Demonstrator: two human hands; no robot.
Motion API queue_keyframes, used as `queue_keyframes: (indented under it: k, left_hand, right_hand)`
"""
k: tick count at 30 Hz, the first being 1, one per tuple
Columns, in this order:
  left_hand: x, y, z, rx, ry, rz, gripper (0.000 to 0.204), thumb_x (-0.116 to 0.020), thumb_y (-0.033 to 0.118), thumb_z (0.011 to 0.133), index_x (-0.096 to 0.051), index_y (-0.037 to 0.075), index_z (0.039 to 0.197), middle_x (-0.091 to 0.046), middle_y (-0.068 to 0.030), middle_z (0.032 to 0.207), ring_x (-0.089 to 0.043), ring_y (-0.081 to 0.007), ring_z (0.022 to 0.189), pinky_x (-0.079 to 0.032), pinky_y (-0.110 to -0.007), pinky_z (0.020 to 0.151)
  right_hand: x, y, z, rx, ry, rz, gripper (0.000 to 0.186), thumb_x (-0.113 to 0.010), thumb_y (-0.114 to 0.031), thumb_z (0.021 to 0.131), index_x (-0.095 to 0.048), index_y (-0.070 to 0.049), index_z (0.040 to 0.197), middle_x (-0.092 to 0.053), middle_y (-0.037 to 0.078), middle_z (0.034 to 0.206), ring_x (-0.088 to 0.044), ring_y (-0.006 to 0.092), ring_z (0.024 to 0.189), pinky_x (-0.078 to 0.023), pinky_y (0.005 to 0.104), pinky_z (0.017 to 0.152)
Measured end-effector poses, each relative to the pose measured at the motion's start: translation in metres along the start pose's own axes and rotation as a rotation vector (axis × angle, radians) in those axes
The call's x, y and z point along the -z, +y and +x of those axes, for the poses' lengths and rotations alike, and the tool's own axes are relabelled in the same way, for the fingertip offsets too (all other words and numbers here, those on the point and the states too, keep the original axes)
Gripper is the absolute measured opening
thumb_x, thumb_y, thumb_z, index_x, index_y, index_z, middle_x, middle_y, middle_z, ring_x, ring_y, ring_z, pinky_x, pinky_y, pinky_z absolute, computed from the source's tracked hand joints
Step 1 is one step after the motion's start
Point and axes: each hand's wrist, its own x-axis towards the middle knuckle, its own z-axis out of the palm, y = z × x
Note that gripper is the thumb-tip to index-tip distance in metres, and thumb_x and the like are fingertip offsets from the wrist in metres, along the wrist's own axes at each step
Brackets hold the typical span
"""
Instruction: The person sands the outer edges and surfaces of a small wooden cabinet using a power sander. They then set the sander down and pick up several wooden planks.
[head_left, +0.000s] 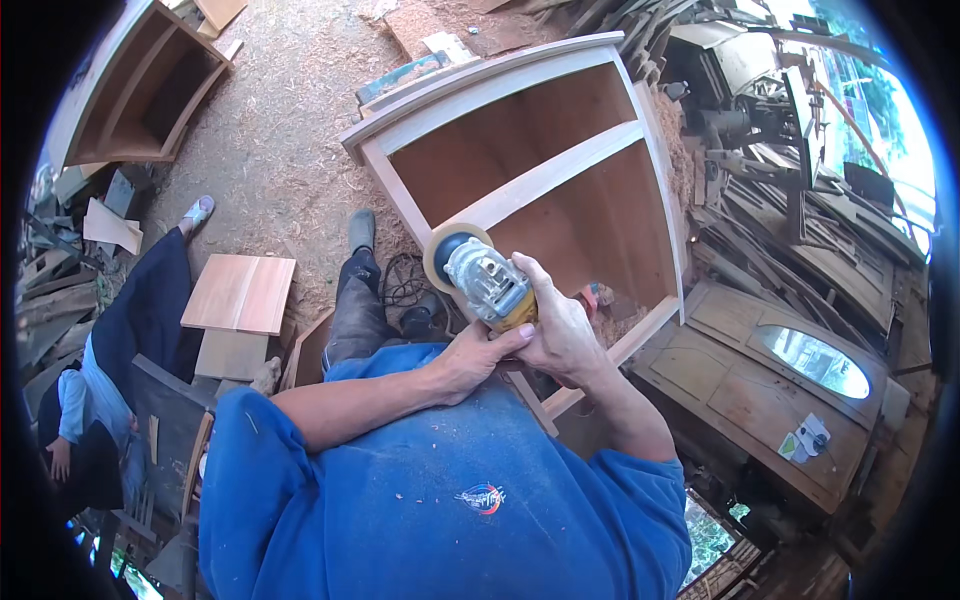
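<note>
Both my hands grip an angle grinder point(492, 283) in front of my chest. Its round sanding disc point(435, 262) points away from me, close to the lower left frame of a wooden cabinet point(545, 180); whether it touches the wood I cannot tell. My left hand point(468, 362) is closed around the yellow rear of the tool from below. My right hand point(562, 335) wraps its right side, with the thumb side up along the body. The cabinet lies with its open, divided front toward me.
A second wooden cabinet point(140, 85) stands at the far left. Near my left leg are a square wooden board point(238, 293) and a tangle of cable point(405, 280). A seated person point(100, 380) is at left. Wooden door point(760, 385) and stacked scrap timber point(800, 245) fill the right; shavings cover the floor.
</note>
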Motion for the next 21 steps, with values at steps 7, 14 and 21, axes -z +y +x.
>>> queue_keyframes:
  k: [7, 14, 21]
  left_hand:
    - [0.000, -0.017, 0.026, -0.093, 0.087, -0.007, 0.068, -0.062, 0.036, 0.101, -0.027, 0.005, 0.151, -0.051, -0.0148, 0.138, -0.060, -0.0270, 0.122, -0.053, -0.045, 0.104]
    - [-0.010, -0.001, 0.061, -0.051, 0.066, 0.024, 0.069, -0.063, 0.038, 0.100, -0.030, 0.002, 0.149, -0.054, -0.0160, 0.135, -0.061, -0.0277, 0.120, -0.052, -0.044, 0.105]
    - [-0.030, 0.022, 0.112, -0.082, 0.031, 0.151, 0.066, -0.063, 0.045, 0.099, -0.042, 0.000, 0.141, -0.059, -0.0153, 0.128, -0.064, -0.0257, 0.113, -0.053, -0.041, 0.098]
  right_hand:
    - [0.000, 0.022, 0.007, 0.033, 0.039, -0.094, 0.085, -0.069, -0.021, 0.076, -0.031, -0.007, 0.151, -0.060, 0.030, 0.126, -0.065, 0.0462, 0.107, -0.053, 0.0532, 0.090]
    - [0.027, 0.037, 0.018, 0.009, 0.115, -0.125, 0.083, -0.066, -0.018, 0.076, -0.031, -0.011, 0.151, -0.062, 0.028, 0.124, -0.065, 0.0462, 0.106, -0.053, 0.0532, 0.090]
    - [0.064, 0.058, 0.027, -0.105, 0.178, -0.098, 0.081, -0.069, -0.020, 0.079, -0.031, -0.014, 0.151, -0.063, 0.025, 0.125, -0.064, 0.0462, 0.109, -0.053, 0.0520, 0.093]
